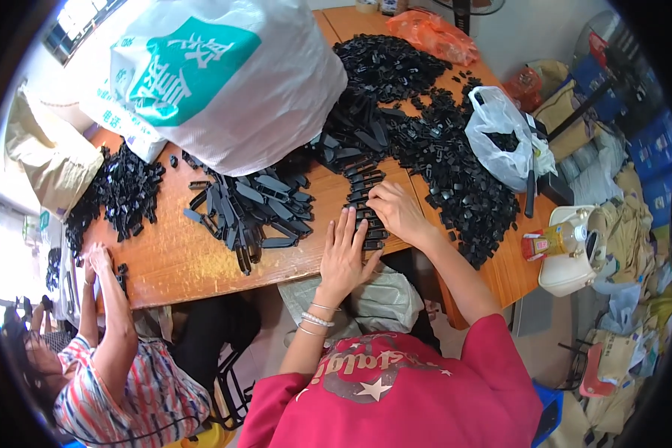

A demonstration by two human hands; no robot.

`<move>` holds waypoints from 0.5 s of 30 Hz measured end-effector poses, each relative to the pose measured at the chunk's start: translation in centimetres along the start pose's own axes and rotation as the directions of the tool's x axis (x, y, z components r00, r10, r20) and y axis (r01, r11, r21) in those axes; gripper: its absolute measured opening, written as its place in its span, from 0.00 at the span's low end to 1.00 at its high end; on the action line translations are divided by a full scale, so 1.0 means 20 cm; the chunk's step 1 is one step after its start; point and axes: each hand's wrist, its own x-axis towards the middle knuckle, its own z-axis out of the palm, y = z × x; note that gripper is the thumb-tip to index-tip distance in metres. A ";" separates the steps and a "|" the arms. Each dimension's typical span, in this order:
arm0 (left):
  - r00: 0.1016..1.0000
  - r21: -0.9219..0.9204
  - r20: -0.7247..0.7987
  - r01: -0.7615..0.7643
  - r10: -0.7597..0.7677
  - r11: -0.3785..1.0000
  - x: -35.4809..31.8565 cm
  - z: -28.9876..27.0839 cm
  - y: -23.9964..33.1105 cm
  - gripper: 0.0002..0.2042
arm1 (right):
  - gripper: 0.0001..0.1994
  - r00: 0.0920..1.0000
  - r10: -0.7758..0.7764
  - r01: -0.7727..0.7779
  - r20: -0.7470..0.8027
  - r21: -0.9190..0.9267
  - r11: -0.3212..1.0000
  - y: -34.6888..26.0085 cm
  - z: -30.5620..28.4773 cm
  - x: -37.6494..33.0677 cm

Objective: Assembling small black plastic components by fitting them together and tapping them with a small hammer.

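A row of small black plastic clips (pixel 373 225) is lying on the wooden table (pixel 173 263) near its front edge, its long axis running away from the wearer while each clip is sitting roughly crosswise. The left hand (pixel 341 254) is resting over the row's near left side, palm down, fingers extended and slightly spread, thumb standing apart. The right hand (pixel 397 216) is reaching in from the right, nearer the row's middle, its fingers curling with tips drawn together; whether they are pinching a clip, I cannot tell. Left of the row, smooth, elongated black strips (pixel 257 216) are piling up loosely; to the right, a glossy, jagged heap of small black parts (pixel 459 168) is spreading beneath a crinkled, translucent plastic bag (pixel 493 127). Beyond the strips, a bulging white woven sack (pixel 291 97) is looming, while a co-worker's hands (pixel 97 261) are touching the table's varnished, scuffed left end.
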 end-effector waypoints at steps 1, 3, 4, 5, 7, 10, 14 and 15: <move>1.000 -0.005 -0.007 0.009 -0.009 1.000 0.01 0.00 0.00 0.31 | 0.07 1.000 0.012 -0.012 -0.015 0.029 1.000 0.00 0.00 0.00; 1.000 -0.005 -0.023 0.010 -0.010 1.000 0.01 0.01 0.00 0.30 | 0.07 0.995 0.059 -0.053 -0.075 0.079 0.995 0.02 0.00 -0.02; 0.999 -0.009 -0.029 0.013 -0.013 1.000 -0.01 0.01 -0.01 0.31 | 0.07 0.984 0.073 -0.067 -0.162 0.043 0.997 0.04 0.01 -0.03; 1.000 -0.003 -0.018 0.016 -0.016 1.000 -0.01 0.01 0.00 0.32 | 0.08 0.966 0.081 -0.081 -0.246 0.008 0.997 0.06 -0.01 -0.04; 1.000 -0.006 -0.020 0.015 -0.015 1.000 -0.01 0.01 0.00 0.32 | 0.08 0.936 0.216 -0.261 -0.278 -0.139 0.955 0.14 -0.07 -0.05; 1.000 -0.001 -0.015 0.023 -0.023 1.000 -0.01 0.00 0.01 0.34 | 0.10 0.922 0.264 -0.362 -0.285 -0.386 0.849 0.26 -0.12 -0.06; 0.987 -0.259 -0.134 0.056 -0.093 0.964 -0.02 -0.04 -0.01 0.36 | 0.10 0.937 0.288 -0.348 -0.199 -0.465 0.814 0.36 -0.12 -0.09; 0.972 -0.386 -0.180 0.073 -0.153 0.920 -0.03 -0.04 -0.04 0.36 | 0.09 0.943 0.268 -0.331 -0.199 -0.454 0.827 0.36 -0.12 -0.10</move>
